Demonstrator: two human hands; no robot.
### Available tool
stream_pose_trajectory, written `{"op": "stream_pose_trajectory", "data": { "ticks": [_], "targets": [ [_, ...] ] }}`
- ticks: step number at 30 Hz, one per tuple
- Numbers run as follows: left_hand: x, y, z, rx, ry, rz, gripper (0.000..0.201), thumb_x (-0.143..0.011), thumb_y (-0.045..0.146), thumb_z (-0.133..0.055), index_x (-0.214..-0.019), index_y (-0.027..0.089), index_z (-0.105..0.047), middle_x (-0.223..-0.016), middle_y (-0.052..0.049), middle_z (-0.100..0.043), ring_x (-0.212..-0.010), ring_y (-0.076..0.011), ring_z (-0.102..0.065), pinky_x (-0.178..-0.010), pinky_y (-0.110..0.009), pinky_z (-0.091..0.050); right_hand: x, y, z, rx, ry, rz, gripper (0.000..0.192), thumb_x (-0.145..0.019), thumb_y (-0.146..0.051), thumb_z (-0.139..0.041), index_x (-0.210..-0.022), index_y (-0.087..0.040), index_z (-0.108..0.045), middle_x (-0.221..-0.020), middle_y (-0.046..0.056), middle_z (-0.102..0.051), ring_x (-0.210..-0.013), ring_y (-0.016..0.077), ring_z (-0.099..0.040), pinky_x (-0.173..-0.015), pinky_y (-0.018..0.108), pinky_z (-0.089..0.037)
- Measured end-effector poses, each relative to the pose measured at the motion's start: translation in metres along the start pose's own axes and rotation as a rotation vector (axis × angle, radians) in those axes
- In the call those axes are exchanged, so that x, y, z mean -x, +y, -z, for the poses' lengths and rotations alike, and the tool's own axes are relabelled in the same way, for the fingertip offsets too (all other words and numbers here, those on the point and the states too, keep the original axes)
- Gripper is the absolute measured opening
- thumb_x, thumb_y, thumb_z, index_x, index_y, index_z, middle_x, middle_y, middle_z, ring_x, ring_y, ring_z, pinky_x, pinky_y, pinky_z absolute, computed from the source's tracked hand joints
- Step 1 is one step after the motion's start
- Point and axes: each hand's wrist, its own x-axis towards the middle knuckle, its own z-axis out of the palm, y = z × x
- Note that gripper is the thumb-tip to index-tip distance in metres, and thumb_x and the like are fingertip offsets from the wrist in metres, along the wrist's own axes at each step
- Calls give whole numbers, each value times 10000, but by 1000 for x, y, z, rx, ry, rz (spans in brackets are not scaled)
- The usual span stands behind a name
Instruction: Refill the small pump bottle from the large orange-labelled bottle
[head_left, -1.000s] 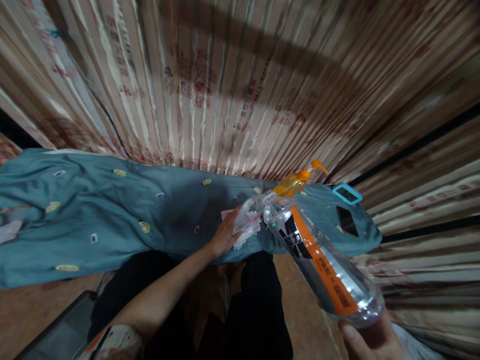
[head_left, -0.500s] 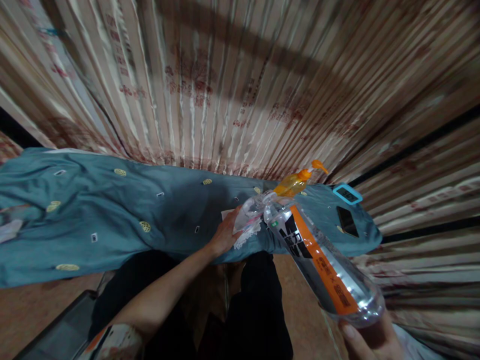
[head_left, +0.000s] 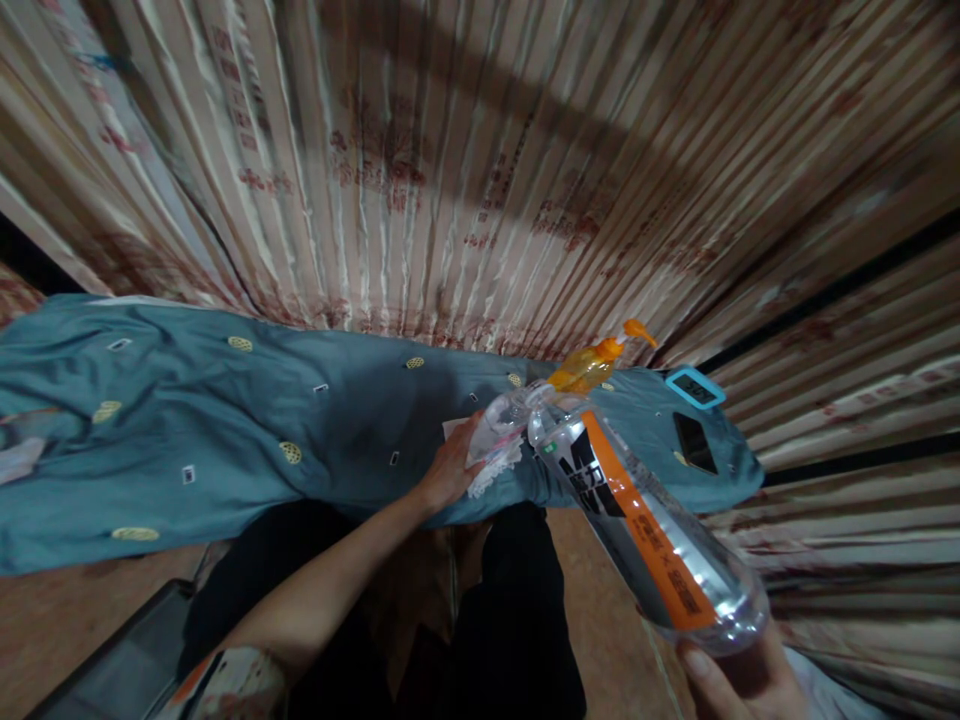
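Note:
My right hand [head_left: 739,675] grips the base of a large clear plastic bottle [head_left: 637,530] with an orange and black label. That bottle tilts down to the left, its neck against or just beside the mouth of a smaller clear plastic container [head_left: 499,425]. My left hand [head_left: 450,472] is closed around this container, which leans over the blue-green cloth; some fingers are hidden behind it. Below it shows a white, lacy-edged piece [head_left: 495,475], perhaps tissue. Just behind the two mouths is a pump bottle [head_left: 585,370] with yellow-orange contents and an orange pump head.
A blue-green patterned cloth [head_left: 360,400] covers the narrow surface before me. To the right lie a blue-framed digital clock [head_left: 695,388] and a dark phone [head_left: 695,442]. Pleated curtains [head_left: 450,180] hang behind and to the right. A grey box-like object [head_left: 120,650] stands low at left.

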Motion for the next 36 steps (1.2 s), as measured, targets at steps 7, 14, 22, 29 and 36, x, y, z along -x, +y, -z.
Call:
{"op": "stream_pose_trajectory", "data": {
  "ticks": [7, 14, 22, 29, 36],
  "targets": [
    [0, 1, 0, -1, 4, 8, 797, -863, 239, -676, -1565, 222, -299, -1590, -113, -437, -1460, -295, -433, -1239, -509, -342, 1, -2, -1, 16, 17, -23, 953, -697, -618, -778, -1476, -187, -437, -1439, 186, -573, -1344, 437, -519, -1149, 583, -370],
    [-1, -2, -1, 2, 1, -14, 786, -879, 260, -663, -1565, 232, -281, -1591, -115, -435, -1461, -293, -433, -1233, -507, -346, 0, 1, 0, 11, -13, 41, 873, -736, -575, -771, -1467, -220, -453, -1464, 144, -567, -1378, 379, -506, -1136, 490, -420],
    [0, -6, -3, 1, 13, -16, 785, -878, 288, -680, -1559, 243, -293, -1582, -122, -444, -1460, -299, -434, -1223, -533, -354, 2, -3, -2, -36, -20, -11, 937, -710, -592, -787, -1480, -203, -420, -1491, 163, -529, -1399, 402, -470, -1176, 517, -351],
    [0, -3, -1, 3, 7, -28, 780, -888, 306, -667, -1566, 239, -288, -1592, -118, -429, -1468, -298, -419, -1232, -530, -343, 2, -7, -3, -3, -7, 1, 901, -716, -572, -788, -1462, -210, -438, -1496, 144, -533, -1409, 389, -465, -1163, 485, -385],
    [-1, 1, 0, -5, -20, -2, 780, -892, 286, -643, -1570, 201, -269, -1596, -128, -421, -1474, -289, -410, -1246, -514, -323, 2, -9, -5, -20, -20, -12, 893, -723, -575, -780, -1461, -200, -445, -1489, 160, -536, -1393, 419, -474, -1178, 546, -345]
  ]
}}
